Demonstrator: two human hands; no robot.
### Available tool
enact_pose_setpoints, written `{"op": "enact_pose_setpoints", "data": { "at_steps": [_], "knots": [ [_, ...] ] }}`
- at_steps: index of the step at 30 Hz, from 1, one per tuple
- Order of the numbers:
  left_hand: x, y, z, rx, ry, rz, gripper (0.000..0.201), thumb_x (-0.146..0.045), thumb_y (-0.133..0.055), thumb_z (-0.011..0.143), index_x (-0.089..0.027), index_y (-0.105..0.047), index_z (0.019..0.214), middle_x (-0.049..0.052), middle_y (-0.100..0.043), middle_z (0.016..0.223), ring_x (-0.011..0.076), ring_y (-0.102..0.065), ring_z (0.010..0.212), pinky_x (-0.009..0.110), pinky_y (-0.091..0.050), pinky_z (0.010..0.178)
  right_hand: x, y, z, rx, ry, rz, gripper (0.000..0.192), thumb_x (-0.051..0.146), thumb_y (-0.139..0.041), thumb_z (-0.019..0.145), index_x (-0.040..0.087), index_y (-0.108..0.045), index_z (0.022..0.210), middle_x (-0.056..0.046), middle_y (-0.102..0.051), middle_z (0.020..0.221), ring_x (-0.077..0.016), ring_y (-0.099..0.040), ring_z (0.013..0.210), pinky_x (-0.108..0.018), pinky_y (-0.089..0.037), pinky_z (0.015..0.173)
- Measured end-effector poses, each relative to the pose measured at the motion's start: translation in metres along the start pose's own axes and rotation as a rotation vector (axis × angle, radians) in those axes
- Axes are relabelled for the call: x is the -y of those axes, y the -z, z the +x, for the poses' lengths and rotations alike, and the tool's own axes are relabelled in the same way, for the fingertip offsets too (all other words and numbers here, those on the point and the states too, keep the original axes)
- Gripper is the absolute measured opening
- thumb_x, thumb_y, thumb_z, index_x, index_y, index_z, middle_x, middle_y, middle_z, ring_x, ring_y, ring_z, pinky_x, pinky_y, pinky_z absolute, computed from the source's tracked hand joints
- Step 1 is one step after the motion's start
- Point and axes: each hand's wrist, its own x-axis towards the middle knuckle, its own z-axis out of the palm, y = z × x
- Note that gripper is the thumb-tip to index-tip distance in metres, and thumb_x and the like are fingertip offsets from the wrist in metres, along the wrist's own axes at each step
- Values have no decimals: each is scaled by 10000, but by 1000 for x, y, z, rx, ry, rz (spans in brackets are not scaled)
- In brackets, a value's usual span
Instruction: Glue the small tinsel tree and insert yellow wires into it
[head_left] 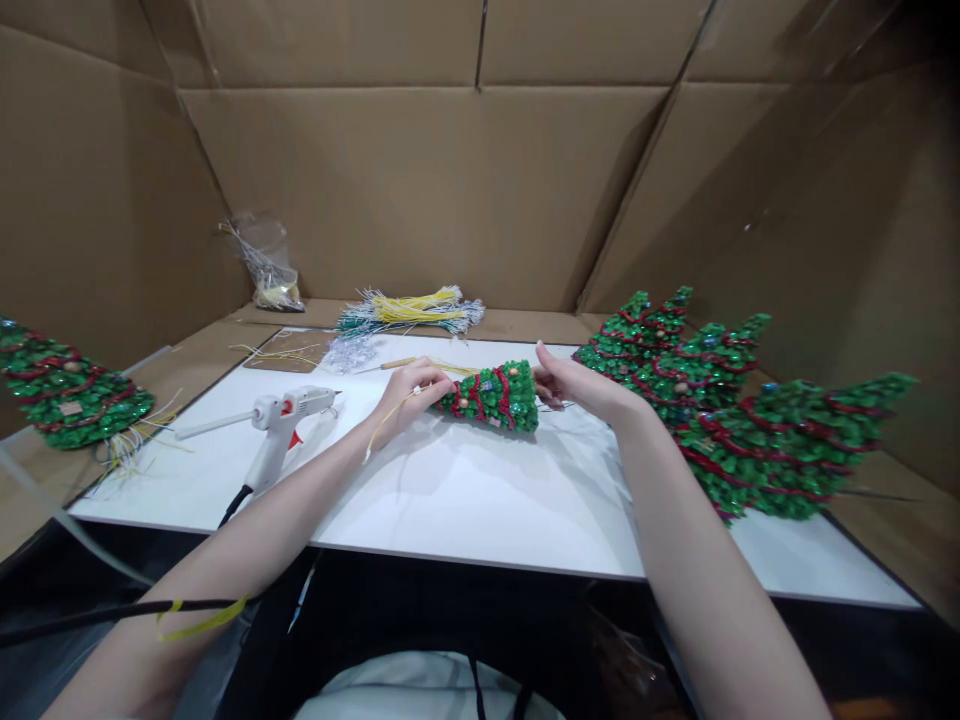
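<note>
On the white board we hold a small green tree lying on its side, our left hand closed on its narrow end with a yellow strand, our right hand grasping its wide base. Left of the tree lies a glue gun, farther left another tree, and right of it a pile of trees. Beyond the tree lies a wire bundle.

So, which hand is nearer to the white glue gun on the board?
Left. The left hand holds the small tree's tip just right of the glue gun; the right hand is beyond the tree's base.
</note>
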Motion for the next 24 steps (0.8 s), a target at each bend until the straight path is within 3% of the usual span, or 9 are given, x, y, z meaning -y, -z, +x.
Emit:
{"op": "enact_pose_setpoints", "data": {
  "at_steps": [4, 12, 20, 24],
  "knots": [
    [3, -2, -1, 7, 43, -86, 199, -220, -482, 797, -155, -644, 892, 8, -598, 774, 128, -517, 713, 232, -386, 661, 2, -2, 0, 93, -35, -7, 701, 796, -130, 724, 194, -409, 502, 17, -303, 485, -111, -299, 452, -282, -266, 470],
    [8, -8, 0, 11, 93, -190, 67, -202, -582, 705, -136, -573, 714, -7, -584, 697, 99, -512, 632, 203, -393, 609, 0, -7, 2, 166, -91, 118, 681, 809, -141, 711, 206, -401, 531, 18, -297, 489, -107, -268, 435, -281, -236, 426],
    [13, -3, 3, 71, 209, -392, 221, -289, -582, 697, -102, -681, 759, 59, -652, 728, 150, -561, 684, 232, -398, 600, -8, -11, 8, 223, -139, 211, 640, 775, -154, 754, 194, -343, 560, 36, -278, 480, -83, -272, 405, -245, -224, 389],
    [15, -2, 6, 12, 174, -369, 214, -247, -562, 693, -116, -685, 809, 12, -592, 633, 113, -494, 597, 217, -333, 538, -6, -12, 8, 236, -162, 236, 642, 766, -134, 764, 189, -334, 568, 47, -278, 456, -69, -266, 379, -223, -213, 374]
  ]
}}
